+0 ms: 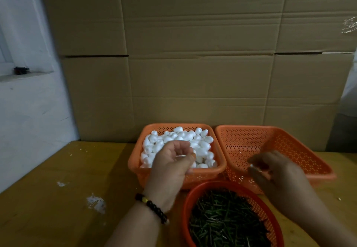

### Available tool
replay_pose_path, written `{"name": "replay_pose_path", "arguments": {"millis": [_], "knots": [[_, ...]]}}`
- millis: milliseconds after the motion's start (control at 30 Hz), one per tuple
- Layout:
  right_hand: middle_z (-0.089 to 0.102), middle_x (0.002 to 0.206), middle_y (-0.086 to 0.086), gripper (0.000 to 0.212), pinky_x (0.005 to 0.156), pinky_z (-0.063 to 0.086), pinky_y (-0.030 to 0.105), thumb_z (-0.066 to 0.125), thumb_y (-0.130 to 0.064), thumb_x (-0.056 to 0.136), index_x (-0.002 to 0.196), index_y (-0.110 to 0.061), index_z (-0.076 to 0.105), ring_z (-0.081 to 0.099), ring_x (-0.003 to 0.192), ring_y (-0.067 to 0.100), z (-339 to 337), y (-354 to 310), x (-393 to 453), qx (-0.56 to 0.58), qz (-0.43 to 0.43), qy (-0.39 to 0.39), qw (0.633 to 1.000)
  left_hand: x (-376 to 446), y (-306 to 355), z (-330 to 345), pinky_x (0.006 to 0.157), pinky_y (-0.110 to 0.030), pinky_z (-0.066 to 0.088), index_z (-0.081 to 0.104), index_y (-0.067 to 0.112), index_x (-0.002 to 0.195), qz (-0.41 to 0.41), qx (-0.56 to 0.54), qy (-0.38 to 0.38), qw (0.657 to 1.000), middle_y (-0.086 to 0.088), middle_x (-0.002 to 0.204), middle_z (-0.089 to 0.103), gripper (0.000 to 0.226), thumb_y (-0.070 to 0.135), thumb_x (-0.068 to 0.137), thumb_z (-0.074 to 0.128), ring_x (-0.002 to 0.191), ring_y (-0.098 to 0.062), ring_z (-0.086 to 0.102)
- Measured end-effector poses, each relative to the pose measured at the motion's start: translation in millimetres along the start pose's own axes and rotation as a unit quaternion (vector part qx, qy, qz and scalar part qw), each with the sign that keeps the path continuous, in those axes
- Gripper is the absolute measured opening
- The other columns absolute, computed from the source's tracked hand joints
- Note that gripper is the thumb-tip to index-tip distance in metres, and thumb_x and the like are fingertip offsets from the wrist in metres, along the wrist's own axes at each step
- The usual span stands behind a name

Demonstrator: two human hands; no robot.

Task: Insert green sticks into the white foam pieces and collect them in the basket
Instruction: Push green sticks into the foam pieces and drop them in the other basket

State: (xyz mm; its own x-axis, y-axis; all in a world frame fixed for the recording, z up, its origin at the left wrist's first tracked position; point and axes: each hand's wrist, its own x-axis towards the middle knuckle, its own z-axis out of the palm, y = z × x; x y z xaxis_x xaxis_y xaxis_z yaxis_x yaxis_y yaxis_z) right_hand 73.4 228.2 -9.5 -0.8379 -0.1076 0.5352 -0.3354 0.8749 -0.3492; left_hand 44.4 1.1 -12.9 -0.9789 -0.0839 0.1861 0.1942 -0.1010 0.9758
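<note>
head view, left hand [173, 159] curled, right hand [270, 171] blurred

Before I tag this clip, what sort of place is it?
Probably a small workshop or packing room: stacked cardboard boxes behind a wooden table, and an orange basket of bulk white foam pieces.

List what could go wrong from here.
The empty basket sits tilted, its near edge propped on the round basket of green sticks; finished pieces may slide or tip it. The heaped foam pieces could spill as the left hand lifts out. The right hand is blurred, so its grip is unclear.
</note>
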Motion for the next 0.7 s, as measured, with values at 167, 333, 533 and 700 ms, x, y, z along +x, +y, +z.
{"name": "replay_pose_path", "arguments": {"millis": [167,333,533,700], "knots": [[0.030,0.116,-0.039,0.039,0.091,0.011,0.004,0.056,-0.063,0.077,0.115,-0.053,0.050,0.029,0.115,-0.015,17.9,-13.6,-37.5,-0.038,-0.074,-0.214,0.973,50.7,-0.9,-27.2,0.089,-0.028,0.047,0.060,0.032,0.091,0.067,0.358,-0.009,0.931,0.012,0.105,0.064,0.020,0.013,0.085,0.063,0.097,-0.009,0.060],[0.030,0.127,-0.030,0.060,0.110,0.024,0.022,0.046,-0.072,0.079,0.134,-0.052,0.031,0.025,0.127,-0.004,34.8,-13.8,-48.5,-0.057,-0.086,-0.276,0.956,80.8,-10.2,-33.2,0.116,-0.029,0.013,0.060,0.031,0.122,0.033,0.595,-0.119,0.795,0.006,0.146,0.043,0.038,0.030,0.085,0.064,0.144,-0.014,0.018],[0.033,0.127,-0.025,0.058,0.110,0.022,0.024,0.049,-0.064,0.083,0.135,-0.047,0.031,0.027,0.126,0.000,38.1,-17.2,-46.9,-0.091,-0.114,-0.261,0.954,92.8,-7.9,-23.5,0.118,-0.042,0.015,0.055,0.035,0.129,0.006,0.698,-0.180,0.693,0.005,0.160,0.019,0.047,0.043,0.084,0.064,0.147,-0.013,0.010],[0.036,0.122,-0.024,0.050,0.106,0.026,0.020,0.049,-0.060,0.085,0.131,-0.045,0.038,0.032,0.121,-0.001,37.8,-23.2,-44.2,-0.076,-0.114,-0.256,0.957,100.6,-11.1,-11.2,0.114,-0.054,0.017,0.033,0.048,0.137,0.060,0.711,-0.153,0.684,0.008,0.154,0.029,0.054,0.041,0.088,0.054,0.143,-0.020,0.024]]}}
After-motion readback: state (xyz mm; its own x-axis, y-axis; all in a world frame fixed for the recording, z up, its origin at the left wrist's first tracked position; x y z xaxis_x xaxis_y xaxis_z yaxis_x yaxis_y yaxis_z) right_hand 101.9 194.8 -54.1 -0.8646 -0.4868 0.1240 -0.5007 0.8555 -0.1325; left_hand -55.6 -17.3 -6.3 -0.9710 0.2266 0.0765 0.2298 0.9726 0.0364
